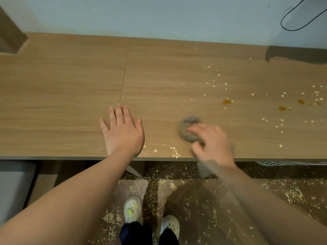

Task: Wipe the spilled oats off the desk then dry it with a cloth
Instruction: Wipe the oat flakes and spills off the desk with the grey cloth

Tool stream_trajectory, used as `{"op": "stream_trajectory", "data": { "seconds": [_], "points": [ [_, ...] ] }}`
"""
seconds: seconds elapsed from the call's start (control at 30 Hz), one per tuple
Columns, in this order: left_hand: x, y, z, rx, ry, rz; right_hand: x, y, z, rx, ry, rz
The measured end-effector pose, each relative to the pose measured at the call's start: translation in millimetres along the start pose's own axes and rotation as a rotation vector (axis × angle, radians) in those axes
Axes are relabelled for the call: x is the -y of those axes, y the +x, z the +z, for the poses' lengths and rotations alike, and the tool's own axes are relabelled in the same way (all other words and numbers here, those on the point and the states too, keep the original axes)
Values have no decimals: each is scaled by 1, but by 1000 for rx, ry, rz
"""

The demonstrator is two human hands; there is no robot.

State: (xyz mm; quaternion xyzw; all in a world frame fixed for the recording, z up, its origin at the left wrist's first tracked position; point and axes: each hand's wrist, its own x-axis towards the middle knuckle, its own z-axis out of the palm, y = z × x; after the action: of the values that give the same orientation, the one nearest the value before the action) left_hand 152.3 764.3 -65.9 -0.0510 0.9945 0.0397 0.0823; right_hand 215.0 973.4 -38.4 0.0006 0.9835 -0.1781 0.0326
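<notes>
A wooden desk (pixel 70 89) fills the middle of the head view. Loose oats (pixel 219 80) are scattered over its right half, and a small cluster of oats (pixel 175 152) lies at the front edge. Three amber drops (pixel 226 102) sit among the oats on the right. My left hand (pixel 122 131) rests flat on the desk, palm down, fingers apart, holding nothing. My right hand (pixel 212 144), blurred by motion, presses a crumpled grey cloth (pixel 188 128) onto the desk near the front edge, right of the left hand.
Many oats (pixel 292 193) cover the brown floor below the desk, around my two white shoes (pixel 132 208). A black cable (pixel 292 16) loops on the wall at the upper right. A grey box (pixel 14 183) stands under the desk at the left. A perforated white tray (pixel 276 163) shows under the desk's right edge.
</notes>
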Motion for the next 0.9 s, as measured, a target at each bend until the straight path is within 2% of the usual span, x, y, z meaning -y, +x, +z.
{"op": "stream_trajectory", "data": {
  "seconds": [0.1,0.17,0.23,0.3,0.37,0.4,0.43,0.47,0.53,0.57,0.63,0.67,0.77,0.9],
  "points": [
    [1,0,2,-13,-8,-10,-50,32,-12,-319,107,391],
    [1,1,3,-19,-8,-12,-56,54,-12,-345,60,509],
    [1,1,2,-14,-8,-10,-37,60,-2,-264,-76,365],
    [1,1,1,-20,-12,-11,-3,47,9,-119,-122,84],
    [0,0,0,-15,-7,-14,15,29,16,48,-45,-121],
    [0,-1,-1,-10,-6,-15,14,22,13,80,18,-136],
    [0,-1,-1,-8,-7,-16,10,22,5,24,99,-76],
    [0,0,-1,-6,-10,-18,-3,28,-1,-110,167,25],
    [-1,0,-2,-7,-12,-17,-40,55,-12,-418,209,316],
    [-1,0,-2,-4,-12,-18,-60,70,-17,-493,179,469],
    [-1,1,-2,-2,-14,-22,-88,104,-23,-482,112,695],
    [-1,1,-3,-4,-17,-24,-95,120,-23,-448,81,726],
    [-2,1,-3,-4,-30,-21,-89,153,-20,-362,17,590],
    [-1,1,-4,-14,-47,-12,-41,131,-10,-195,64,95]
  ]
}}
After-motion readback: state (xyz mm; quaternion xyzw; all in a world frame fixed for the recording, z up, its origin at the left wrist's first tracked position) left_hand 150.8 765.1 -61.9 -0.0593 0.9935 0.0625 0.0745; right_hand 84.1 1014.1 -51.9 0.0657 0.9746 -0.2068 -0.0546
